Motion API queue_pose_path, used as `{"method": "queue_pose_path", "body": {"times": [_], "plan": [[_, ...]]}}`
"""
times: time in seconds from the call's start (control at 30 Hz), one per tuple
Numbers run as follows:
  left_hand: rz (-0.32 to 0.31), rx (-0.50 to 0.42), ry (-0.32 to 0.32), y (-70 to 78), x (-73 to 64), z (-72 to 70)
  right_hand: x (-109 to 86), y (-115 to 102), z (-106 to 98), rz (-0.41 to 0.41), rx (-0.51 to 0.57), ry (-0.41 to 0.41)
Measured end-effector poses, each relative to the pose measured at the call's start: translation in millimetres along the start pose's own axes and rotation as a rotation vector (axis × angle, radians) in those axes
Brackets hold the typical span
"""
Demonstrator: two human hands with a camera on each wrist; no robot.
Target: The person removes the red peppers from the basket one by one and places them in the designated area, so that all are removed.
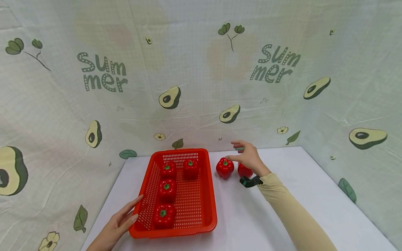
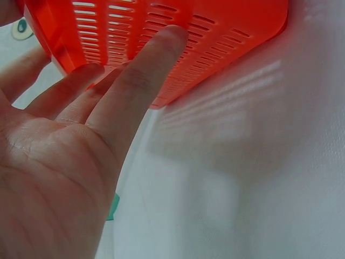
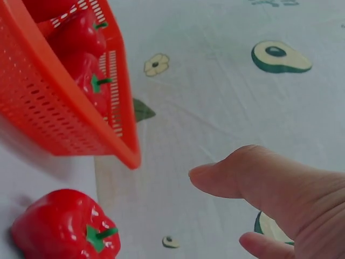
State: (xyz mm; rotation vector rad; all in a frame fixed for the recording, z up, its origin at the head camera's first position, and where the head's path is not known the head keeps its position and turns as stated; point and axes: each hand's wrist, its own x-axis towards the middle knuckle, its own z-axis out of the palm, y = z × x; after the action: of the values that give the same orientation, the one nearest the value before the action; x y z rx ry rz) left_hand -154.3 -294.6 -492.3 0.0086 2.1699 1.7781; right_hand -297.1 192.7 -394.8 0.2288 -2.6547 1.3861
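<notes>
A red plastic basket (image 1: pixel 209 195) stands on the white table with several red bell peppers inside, among them one pepper (image 1: pixel 164 215) near its front. My left hand (image 1: pixel 117 223) is at the basket's left side. In the left wrist view its fairly straight fingers (image 2: pixel 141 75) lie against the slotted outer wall. To the right of the basket, my right hand (image 1: pixel 249 157) hovers with thumb and fingers spread and nothing between them. Under its thumb side sits a red bell pepper (image 1: pixel 224 168) with a green stem. Another red pepper (image 1: pixel 245 170) is partly hidden beneath this hand and wrist.
A pale cloth (image 1: pixel 194 125) printed with avocados and leaves hangs behind the table and along both sides. White tabletop (image 1: pixel 314 195) extends to the right of the peppers. A dark band (image 1: pixel 251 181) circles the right wrist.
</notes>
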Motion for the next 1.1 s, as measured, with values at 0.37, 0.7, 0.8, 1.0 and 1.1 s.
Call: {"method": "queue_pose_path", "body": {"times": [0.37,0.7,0.8,1.0,1.1], "plan": [[-0.018,-0.004,0.008,0.4,1.3,0.3,0.7,-15.9,8.9,-0.040,0.112,-0.017],[-0.010,0.018,0.005,1.2,-0.4,0.0,2.5,-31.8,22.1,-0.084,0.170,-0.060],[-0.010,0.010,0.010,1.2,0.1,0.0,2.3,-37.4,26.4,-0.086,0.165,-0.065],[0.015,-0.055,-0.045,-1.5,1.5,-2.8,4.3,-47.1,35.6,-0.095,0.157,-0.070],[0.008,-0.050,-0.042,-2.1,2.2,-3.7,4.1,-51.6,39.2,-0.107,0.154,-0.077]]}}
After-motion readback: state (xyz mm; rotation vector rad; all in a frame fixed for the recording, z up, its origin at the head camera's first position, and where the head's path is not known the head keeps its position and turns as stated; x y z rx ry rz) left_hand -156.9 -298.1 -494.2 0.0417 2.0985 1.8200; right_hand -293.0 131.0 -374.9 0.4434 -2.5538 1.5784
